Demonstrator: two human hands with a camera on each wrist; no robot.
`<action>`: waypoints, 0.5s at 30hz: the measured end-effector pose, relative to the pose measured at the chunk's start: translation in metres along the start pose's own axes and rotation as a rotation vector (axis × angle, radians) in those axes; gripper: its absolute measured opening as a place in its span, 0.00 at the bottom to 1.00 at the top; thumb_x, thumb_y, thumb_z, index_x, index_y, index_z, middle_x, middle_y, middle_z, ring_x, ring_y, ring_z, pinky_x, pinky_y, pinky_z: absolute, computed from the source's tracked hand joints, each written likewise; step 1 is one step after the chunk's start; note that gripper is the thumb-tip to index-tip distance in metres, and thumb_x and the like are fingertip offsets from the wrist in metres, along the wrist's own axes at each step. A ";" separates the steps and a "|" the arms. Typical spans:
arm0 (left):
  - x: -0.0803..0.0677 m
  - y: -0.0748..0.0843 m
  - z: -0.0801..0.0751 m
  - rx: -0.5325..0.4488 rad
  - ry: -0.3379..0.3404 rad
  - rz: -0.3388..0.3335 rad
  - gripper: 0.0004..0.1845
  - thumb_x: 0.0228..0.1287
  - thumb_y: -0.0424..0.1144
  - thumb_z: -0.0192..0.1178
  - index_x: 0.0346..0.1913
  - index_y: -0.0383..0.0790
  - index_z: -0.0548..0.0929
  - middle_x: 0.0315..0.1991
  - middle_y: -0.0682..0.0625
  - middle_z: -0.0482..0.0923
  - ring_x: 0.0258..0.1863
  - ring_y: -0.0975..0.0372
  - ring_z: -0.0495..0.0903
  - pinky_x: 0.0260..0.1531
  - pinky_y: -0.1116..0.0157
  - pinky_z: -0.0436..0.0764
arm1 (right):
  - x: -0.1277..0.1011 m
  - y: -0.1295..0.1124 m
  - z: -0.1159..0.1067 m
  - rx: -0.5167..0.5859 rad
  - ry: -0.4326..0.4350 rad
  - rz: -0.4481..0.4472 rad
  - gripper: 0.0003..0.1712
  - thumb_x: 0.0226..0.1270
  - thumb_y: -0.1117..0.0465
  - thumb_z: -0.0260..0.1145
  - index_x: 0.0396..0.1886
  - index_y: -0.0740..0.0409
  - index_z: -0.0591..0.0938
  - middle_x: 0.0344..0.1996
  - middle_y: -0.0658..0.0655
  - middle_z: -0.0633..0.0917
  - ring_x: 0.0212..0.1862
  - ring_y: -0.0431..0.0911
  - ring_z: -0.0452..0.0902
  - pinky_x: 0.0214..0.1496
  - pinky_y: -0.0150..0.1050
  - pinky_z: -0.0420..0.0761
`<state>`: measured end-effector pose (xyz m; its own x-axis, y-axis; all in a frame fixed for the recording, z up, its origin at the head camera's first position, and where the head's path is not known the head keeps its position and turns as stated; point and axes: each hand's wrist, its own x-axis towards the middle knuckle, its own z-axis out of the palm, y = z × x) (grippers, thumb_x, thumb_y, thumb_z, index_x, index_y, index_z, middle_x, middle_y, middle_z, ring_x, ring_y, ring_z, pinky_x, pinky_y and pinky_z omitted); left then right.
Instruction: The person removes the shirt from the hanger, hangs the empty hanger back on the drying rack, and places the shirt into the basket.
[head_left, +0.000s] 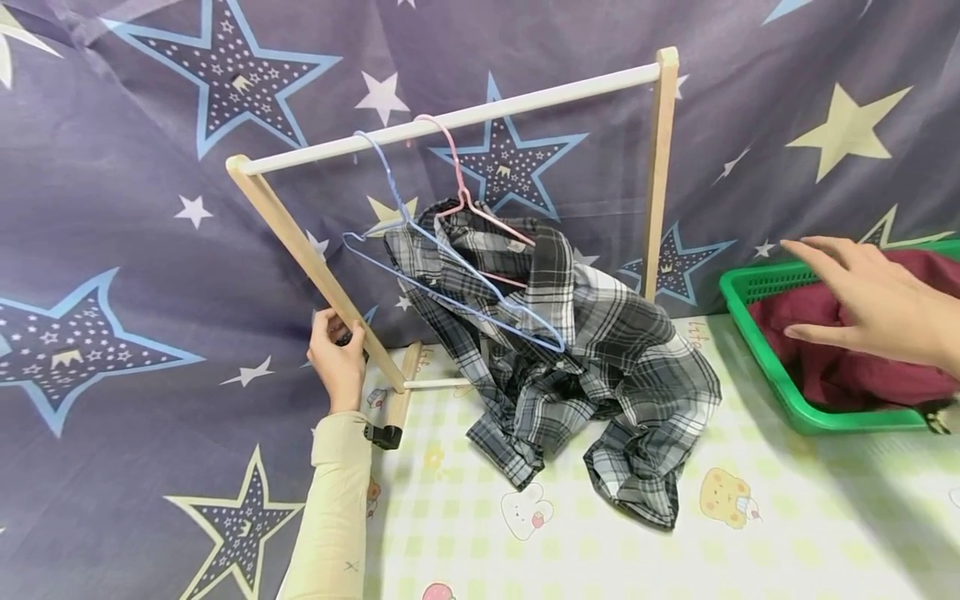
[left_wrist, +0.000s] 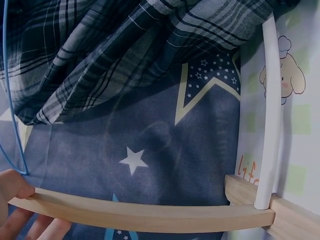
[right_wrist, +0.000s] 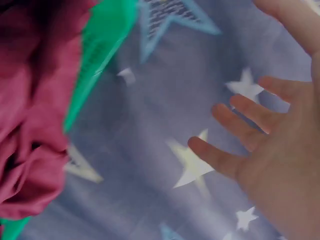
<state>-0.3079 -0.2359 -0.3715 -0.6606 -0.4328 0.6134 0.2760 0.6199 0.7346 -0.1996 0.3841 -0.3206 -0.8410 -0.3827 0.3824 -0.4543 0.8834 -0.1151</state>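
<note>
**Left hand on the rack's post, right hand spread above the basket**

The wooden rack [head_left: 315,258] stands at the back of the desk [head_left: 750,533], its left post leaning and its foot near the desk's left edge. The left hand [head_left: 337,354] grips that post low down, fingers curled round the wood; the left wrist view shows the fingertips [left_wrist: 15,187] against the post, just beside the blue hanger's wire.

From the white rail [head_left: 450,121] hang two hangers — a blue hanger [head_left: 450,283], bare, and a pink hanger [head_left: 468,200] hooked into the collar of a plaid shirt [head_left: 585,367]. The shirt slumps off the hanger, its lower half heaped on the desk between the two posts and spilling forward of them.

The right hand [head_left: 870,304] hovers with fingers straight and apart, holding nothing, above the green basket [head_left: 780,375] at the desk's right edge. A dark red garment [head_left: 862,375] fills the basket, touching its rim.

Between shirt and basket lies a bare strip of the checked desk cover, and the front of the desk is open. A star-patterned curtain [head_left: 112,250] closes off the back and left side, right behind the rack.
</note>
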 end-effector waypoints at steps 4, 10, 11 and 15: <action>-0.001 0.000 0.000 0.005 -0.007 -0.006 0.12 0.62 0.30 0.64 0.48 0.36 0.82 0.43 0.41 0.86 0.43 0.50 0.85 0.61 0.54 0.72 | 0.017 -0.023 -0.009 0.066 0.070 -0.117 0.59 0.43 0.61 0.82 0.74 0.66 0.60 0.61 0.76 0.68 0.54 0.69 0.66 0.51 0.65 0.67; -0.001 0.000 -0.001 0.000 -0.007 0.011 0.12 0.61 0.30 0.64 0.48 0.37 0.82 0.43 0.41 0.86 0.43 0.50 0.86 0.60 0.54 0.73 | 0.041 -0.058 -0.023 0.091 0.130 -0.184 0.52 0.50 0.64 0.79 0.74 0.63 0.63 0.62 0.70 0.72 0.54 0.63 0.69 0.50 0.58 0.71; -0.001 0.000 -0.001 0.001 -0.007 0.014 0.12 0.61 0.30 0.64 0.48 0.36 0.82 0.43 0.41 0.86 0.43 0.50 0.86 0.59 0.53 0.74 | 0.045 -0.064 -0.025 0.083 0.139 -0.189 0.50 0.51 0.63 0.78 0.74 0.63 0.63 0.61 0.69 0.72 0.54 0.62 0.70 0.49 0.57 0.72; -0.001 0.000 -0.002 0.007 -0.001 0.019 0.12 0.62 0.30 0.64 0.49 0.36 0.82 0.44 0.41 0.86 0.43 0.49 0.86 0.55 0.52 0.78 | 0.057 -0.088 -0.031 0.074 0.168 -0.204 0.42 0.60 0.61 0.73 0.72 0.61 0.66 0.60 0.65 0.74 0.56 0.59 0.71 0.48 0.60 0.76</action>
<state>-0.3058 -0.2367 -0.3718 -0.6564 -0.4203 0.6265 0.2832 0.6324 0.7210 -0.1984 0.2925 -0.2605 -0.6719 -0.4950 0.5509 -0.6349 0.7680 -0.0842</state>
